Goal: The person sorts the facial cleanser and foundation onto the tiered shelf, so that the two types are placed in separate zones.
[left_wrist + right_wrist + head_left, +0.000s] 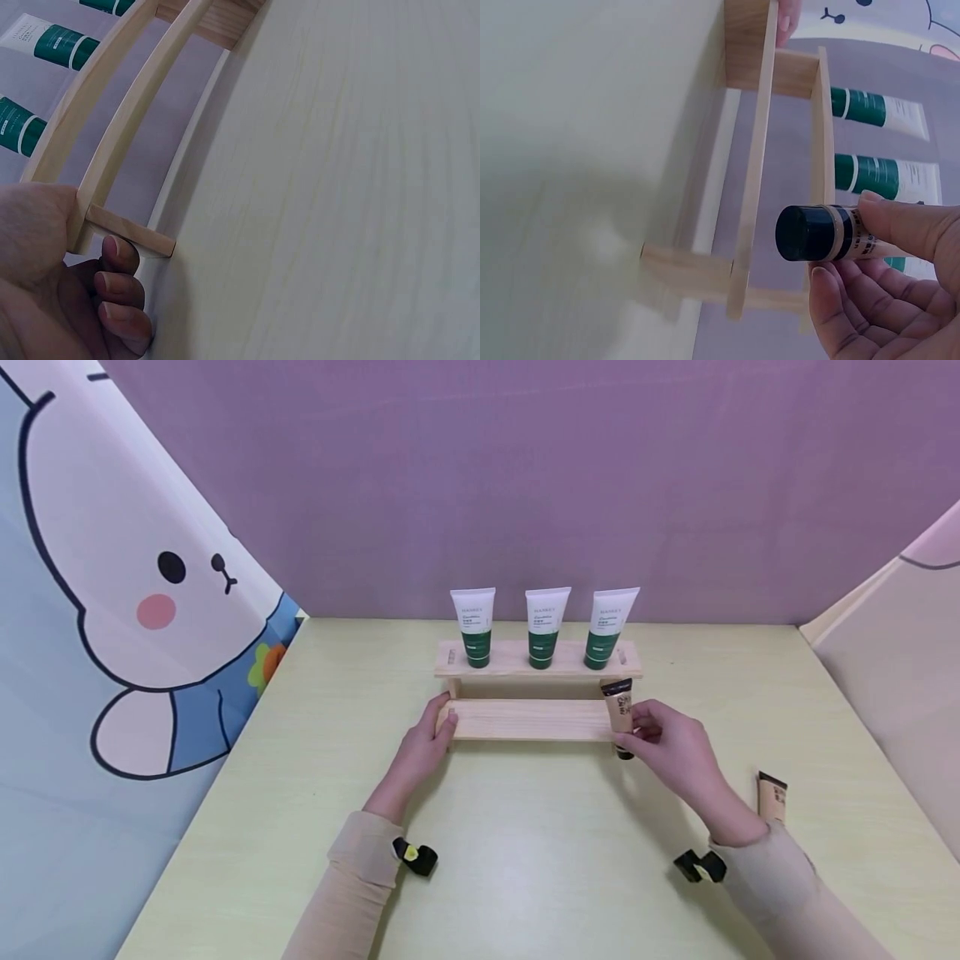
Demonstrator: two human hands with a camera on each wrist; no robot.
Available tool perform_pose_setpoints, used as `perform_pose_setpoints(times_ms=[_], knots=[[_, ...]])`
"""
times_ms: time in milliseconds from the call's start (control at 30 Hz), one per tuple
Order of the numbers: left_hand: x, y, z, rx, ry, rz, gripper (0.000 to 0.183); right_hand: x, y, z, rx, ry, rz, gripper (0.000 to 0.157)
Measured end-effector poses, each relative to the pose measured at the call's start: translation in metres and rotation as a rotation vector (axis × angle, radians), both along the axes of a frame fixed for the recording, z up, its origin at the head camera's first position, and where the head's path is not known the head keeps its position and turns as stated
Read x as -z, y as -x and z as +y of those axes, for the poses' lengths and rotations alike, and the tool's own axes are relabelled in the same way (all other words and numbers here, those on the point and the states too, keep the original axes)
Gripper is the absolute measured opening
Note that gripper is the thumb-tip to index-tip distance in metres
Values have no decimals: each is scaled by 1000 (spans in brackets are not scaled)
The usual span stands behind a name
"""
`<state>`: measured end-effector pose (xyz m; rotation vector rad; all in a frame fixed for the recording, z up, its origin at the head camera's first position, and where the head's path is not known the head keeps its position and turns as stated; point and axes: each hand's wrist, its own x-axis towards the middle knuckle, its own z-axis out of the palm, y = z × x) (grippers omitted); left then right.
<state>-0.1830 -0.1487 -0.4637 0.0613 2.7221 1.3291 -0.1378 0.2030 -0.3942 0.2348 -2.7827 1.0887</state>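
Gripping rack and beige tube, hands apart.

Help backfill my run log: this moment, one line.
left hand: grips wooden rack | right hand: pinches beige tube | top shelf: three green-white tubes | another beige tube: on table

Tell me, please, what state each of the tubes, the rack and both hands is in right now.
Left hand: gripping the rack's left end.
Right hand: pinching a tan tube.
Wooden rack: standing on the table.
Three white-and-green tubes: standing cap down on the upper shelf.
Held tan tube: capped, black cap downward, off the table.
Other tan tube: partly hidden; standing or lying, cannot tell.
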Motion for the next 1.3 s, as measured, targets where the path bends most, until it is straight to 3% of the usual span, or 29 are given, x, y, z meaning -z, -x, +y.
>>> perform_pose_setpoints(times_ms=[400,933,1300], knots=[[0,-1,0,-1,-8,2,51,0,20,-34,-26,99,-5,29],[1,2,2,-10,-3,4,50,12,50,-93,-65,196,-20,30],[1,1,1,-16,-6,-8,51,23,56,-124,-83,257,-30,31]])
